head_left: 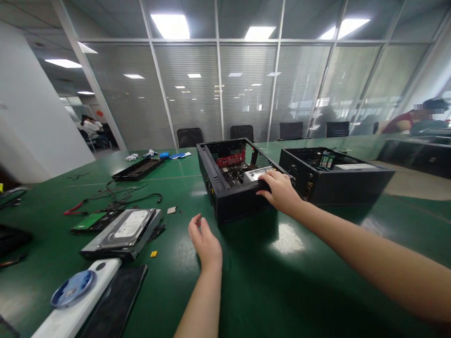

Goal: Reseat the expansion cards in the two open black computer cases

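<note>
An open black computer case (227, 201) stands on the green table (290, 285), with a red circuit card (230, 160) and a silver part (256, 173) inside. My right hand (281, 190) rests on the case's near right top edge, fingers curled over the rim beside the silver part. My left hand (204, 241) hovers just left of the case's front corner, fingers loosely bent and apart, holding nothing.
A hard drive in a tray (123, 234) lies to the left, with cables (114, 196), a green board (89, 221), a white phone (69, 308) and a black panel (138, 169). A second black case (334, 176) stands right. A person (419, 118) sits far right.
</note>
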A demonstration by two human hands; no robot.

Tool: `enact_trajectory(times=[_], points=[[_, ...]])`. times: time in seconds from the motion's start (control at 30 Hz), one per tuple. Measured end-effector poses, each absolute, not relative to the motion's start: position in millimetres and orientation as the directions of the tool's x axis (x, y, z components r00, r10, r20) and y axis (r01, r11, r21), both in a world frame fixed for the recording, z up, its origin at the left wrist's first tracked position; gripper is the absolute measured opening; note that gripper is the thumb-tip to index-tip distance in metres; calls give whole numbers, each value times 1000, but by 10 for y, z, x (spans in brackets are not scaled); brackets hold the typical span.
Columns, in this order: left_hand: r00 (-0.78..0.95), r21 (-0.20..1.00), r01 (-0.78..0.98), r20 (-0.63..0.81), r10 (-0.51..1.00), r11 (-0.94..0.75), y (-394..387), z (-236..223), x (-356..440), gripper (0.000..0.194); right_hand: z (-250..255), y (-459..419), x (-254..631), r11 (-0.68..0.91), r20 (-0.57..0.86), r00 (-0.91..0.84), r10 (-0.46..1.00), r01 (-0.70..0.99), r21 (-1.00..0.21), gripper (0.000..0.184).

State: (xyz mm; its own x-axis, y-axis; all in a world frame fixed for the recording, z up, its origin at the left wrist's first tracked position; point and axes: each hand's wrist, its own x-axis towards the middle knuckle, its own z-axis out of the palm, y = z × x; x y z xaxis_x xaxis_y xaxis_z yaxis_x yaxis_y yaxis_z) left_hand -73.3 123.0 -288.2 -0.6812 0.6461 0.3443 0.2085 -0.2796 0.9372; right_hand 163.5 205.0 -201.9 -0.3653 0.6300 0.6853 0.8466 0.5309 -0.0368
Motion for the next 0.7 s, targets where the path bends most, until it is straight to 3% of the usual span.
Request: enact_trajectory(times=[0.1, 0.3, 0.43, 0.57, 0.7], points=[[-661, 951, 135, 296, 689, -279, 1223, -2821, -726, 40, -2004, 1733, 1744, 562, 700, -367, 612, 825, -59, 35], [-444, 904, -96, 337, 831, -418, 1278, -2769, -698, 52, -1958, 1328, 1852, 597, 685, -373, 626, 794, -113, 36], [-455, 864, -277, 267, 850, -420, 1358, -2823, -811, 53, -1933, 1208, 1905, 601, 655, -385, 651, 788, -134, 36], [-450, 876, -340, 168, 877, -343, 1385, -2856, -883, 52, -1928, 1042, 1960, 595, 659, -369, 655, 790, -148, 36], [-360, 890, -324, 197, 912, -320, 1359, -2823, -800, 55, -1924, 766, 2043, 591, 664, -360, 656, 792, -155, 37]])
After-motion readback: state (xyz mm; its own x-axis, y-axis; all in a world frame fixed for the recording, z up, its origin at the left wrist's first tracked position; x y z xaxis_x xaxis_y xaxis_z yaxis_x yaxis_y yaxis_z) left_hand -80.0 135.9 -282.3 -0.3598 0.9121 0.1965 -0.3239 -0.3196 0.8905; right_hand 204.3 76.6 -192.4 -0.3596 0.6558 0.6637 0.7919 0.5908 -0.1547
